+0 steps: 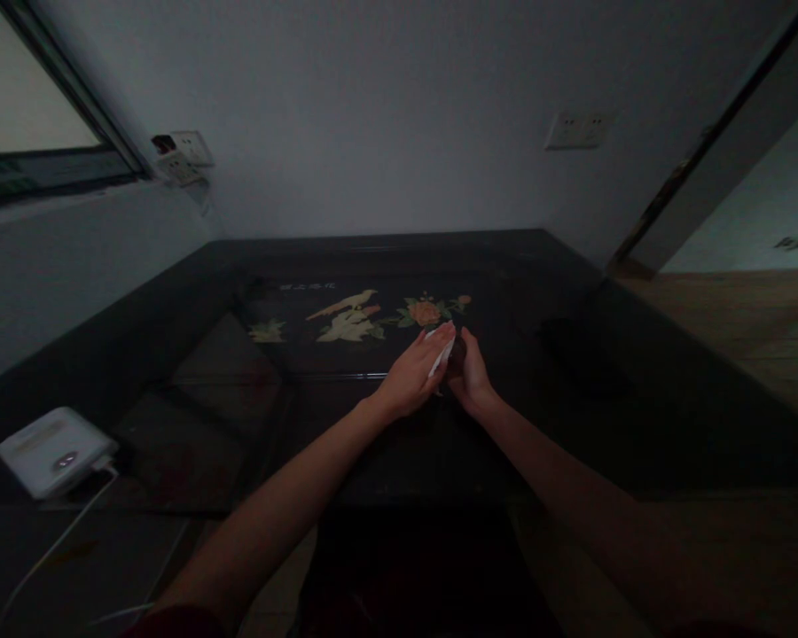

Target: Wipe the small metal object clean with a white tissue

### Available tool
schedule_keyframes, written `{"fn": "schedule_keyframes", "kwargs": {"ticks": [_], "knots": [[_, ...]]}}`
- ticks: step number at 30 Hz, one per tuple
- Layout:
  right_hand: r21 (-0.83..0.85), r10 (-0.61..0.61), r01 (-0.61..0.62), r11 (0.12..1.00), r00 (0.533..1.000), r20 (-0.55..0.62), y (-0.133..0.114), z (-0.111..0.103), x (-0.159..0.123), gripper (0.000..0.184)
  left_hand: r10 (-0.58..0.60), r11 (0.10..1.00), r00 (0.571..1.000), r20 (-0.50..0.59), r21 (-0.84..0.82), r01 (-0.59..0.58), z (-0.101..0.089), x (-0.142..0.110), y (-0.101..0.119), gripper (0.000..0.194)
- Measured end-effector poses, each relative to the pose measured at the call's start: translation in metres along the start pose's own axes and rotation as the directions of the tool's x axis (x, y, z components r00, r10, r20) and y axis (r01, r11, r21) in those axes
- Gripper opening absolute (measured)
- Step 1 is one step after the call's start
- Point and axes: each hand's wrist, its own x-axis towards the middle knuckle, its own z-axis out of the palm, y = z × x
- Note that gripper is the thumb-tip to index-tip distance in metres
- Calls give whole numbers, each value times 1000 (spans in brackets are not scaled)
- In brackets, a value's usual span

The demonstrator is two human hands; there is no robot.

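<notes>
My left hand (412, 372) and my right hand (471, 372) meet over the middle of a dark glossy table (572, 425). Between them is a small white thing (439, 354), perhaps folded paper or cloth; the left hand's fingers lie along it and the right hand's fingers close against it from the other side. The room is dim and I cannot make out exactly what the white thing is. Just beyond the hands the tabletop carries a painted bird (346, 315) and an orange flower (426, 312).
A white box-like device (53, 450) with a white cable (59, 540) sits at the table's near left corner. Wall sockets (183, 155) hang at the back left, another socket plate (577, 129) at the back right. A window is at upper left, wooden floor at right.
</notes>
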Motion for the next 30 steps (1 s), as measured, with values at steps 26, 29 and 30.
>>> {"fn": "schedule_keyframes", "kwargs": {"ticks": [26,29,30], "knots": [[89,78,-75,993,996,-34,-10,2,1,38,81,996,996,25,-50,-80,-4,-2,1,48],[65,93,-92,994,995,-23,-9,3,0,37,-18,999,999,44,-27,19,-1,0,-2,50],[51,105,-105,993,994,-14,-8,3,0,37,-51,998,998,44,-21,52,0,0,-4,50]]}}
